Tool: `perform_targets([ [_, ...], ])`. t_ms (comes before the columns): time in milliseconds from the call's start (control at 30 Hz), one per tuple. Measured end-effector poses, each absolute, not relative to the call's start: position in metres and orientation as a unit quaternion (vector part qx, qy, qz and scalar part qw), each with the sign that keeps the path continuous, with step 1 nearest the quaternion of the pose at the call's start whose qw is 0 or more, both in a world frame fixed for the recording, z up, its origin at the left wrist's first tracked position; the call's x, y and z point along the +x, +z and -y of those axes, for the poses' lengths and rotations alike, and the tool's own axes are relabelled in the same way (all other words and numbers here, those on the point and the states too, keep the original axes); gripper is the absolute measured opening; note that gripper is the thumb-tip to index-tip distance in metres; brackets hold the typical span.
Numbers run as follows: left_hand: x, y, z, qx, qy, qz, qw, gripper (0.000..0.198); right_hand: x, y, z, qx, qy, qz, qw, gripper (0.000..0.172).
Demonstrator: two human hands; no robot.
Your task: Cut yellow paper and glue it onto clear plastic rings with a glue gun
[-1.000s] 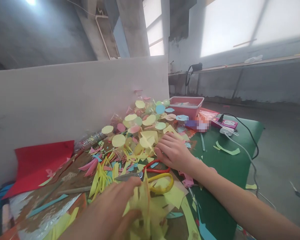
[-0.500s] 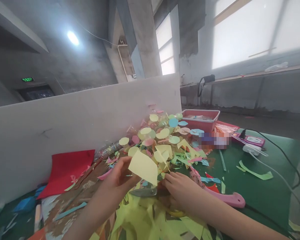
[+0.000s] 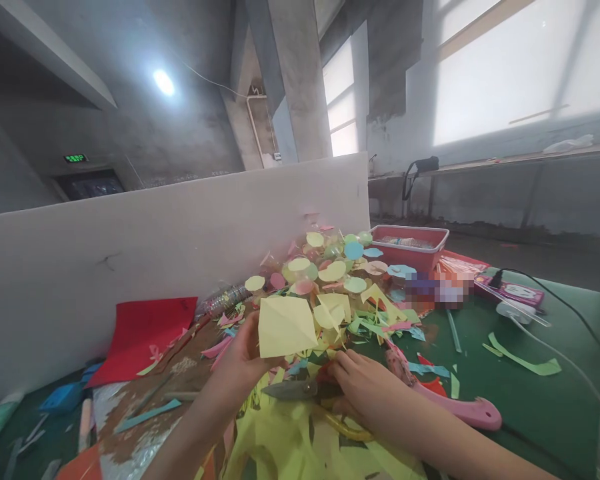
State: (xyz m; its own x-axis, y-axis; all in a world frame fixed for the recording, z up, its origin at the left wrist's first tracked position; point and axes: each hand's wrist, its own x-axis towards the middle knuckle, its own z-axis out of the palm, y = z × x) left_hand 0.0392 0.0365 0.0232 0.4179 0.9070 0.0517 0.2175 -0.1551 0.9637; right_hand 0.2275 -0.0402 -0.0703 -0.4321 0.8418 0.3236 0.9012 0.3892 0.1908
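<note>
My left hand [image 3: 240,367] is closed on a creased pale yellow paper piece [image 3: 284,327], held upright above the table. My right hand [image 3: 365,390] rests over the handles of the scissors [image 3: 300,390], its fingers curled around them; the grey blades point left and a yellow handle loop shows below the hand. Under both hands lies a heap of yellow paper offcuts [image 3: 290,440]. Beyond them spreads a pile of coloured paper circles and scraps [image 3: 330,273].
A white board [image 3: 155,247] stands along the back of the green table [image 3: 530,393]. A red sheet [image 3: 145,330] lies at left, a pink tray [image 3: 410,243] at back right, a pink-handled tool [image 3: 455,403] beside my right arm, and a cable [image 3: 570,320] at far right.
My left hand has lifted the yellow paper piece out of the heap and raised it. My right hand moved from the scrap pile back onto the scissors.
</note>
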Motion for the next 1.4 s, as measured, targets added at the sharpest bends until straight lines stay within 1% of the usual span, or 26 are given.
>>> perform_targets([
  [67,0.039,0.023,-0.034,0.665,0.351,-0.409,0.517,0.073,0.227,-0.070,0.041,-0.520,-0.167,0.835,0.066,0.017],
  [133,0.038,0.021,-0.033,0.656,0.352,-0.389,0.543,0.075,0.227,-0.072,0.040,-0.528,-0.148,0.834,0.061,0.026],
  [200,0.036,0.019,-0.034,0.645,0.350,-0.366,0.573,0.075,0.228,-0.076,0.040,-0.541,-0.135,0.825,0.090,0.032],
  [333,0.036,0.018,-0.032,0.609,0.383,-0.360,0.594,0.072,0.227,-0.081,0.037,-0.544,-0.127,0.811,0.173,0.021],
  [433,0.036,0.020,-0.029,0.585,0.422,-0.359,0.593,0.057,0.224,-0.074,0.038,-0.547,-0.101,0.803,0.213,0.016],
  [467,0.036,0.020,-0.028,0.577,0.434,-0.354,0.594,0.050,0.224,-0.071,0.039,-0.555,-0.085,0.795,0.229,0.017],
  [533,0.034,0.021,-0.029,0.566,0.445,-0.345,0.602,0.036,0.223,-0.064,0.040,-0.576,-0.049,0.773,0.262,0.027],
  [600,0.031,0.022,-0.031,0.558,0.442,-0.337,0.616,0.028,0.224,-0.059,0.040,-0.604,-0.010,0.745,0.283,0.036],
  [633,0.030,0.022,-0.031,0.555,0.440,-0.333,0.623,0.027,0.224,-0.058,0.039,-0.621,0.007,0.730,0.285,0.037],
  [700,0.028,0.024,-0.031,0.549,0.439,-0.322,0.634,0.029,0.227,-0.058,0.037,-0.664,0.033,0.694,0.277,0.034],
  [767,0.027,0.026,-0.028,0.543,0.437,-0.308,0.648,0.033,0.230,-0.061,0.034,-0.697,0.042,0.662,0.271,0.027],
  [867,0.026,0.030,-0.024,0.535,0.425,-0.291,0.669,0.038,0.235,-0.064,0.032,-0.703,0.068,0.646,0.291,0.018],
  [1033,0.030,0.032,-0.019,0.530,0.430,-0.262,0.682,0.050,0.239,-0.062,0.031,-0.669,0.182,0.620,0.367,0.020],
  [1133,0.033,0.034,-0.018,0.492,0.456,-0.298,0.679,0.049,0.239,-0.061,0.029,-0.665,0.260,0.581,0.390,0.019],
  [1200,0.035,0.036,-0.017,0.462,0.480,-0.341,0.663,0.044,0.237,-0.061,0.027,-0.640,0.307,0.568,0.416,0.023],
  [1267,0.036,0.037,-0.017,0.442,0.502,-0.378,0.640,0.039,0.236,-0.060,0.026,-0.605,0.362,0.558,0.438,0.031],
  [1333,0.037,0.037,-0.019,0.433,0.517,-0.401,0.619,0.038,0.235,-0.059,0.026,-0.571,0.414,0.544,0.454,0.039],
  [1400,0.037,0.035,-0.023,0.438,0.521,-0.412,0.606,0.039,0.235,-0.056,0.028,-0.536,0.440,0.545,0.472,0.043],
])
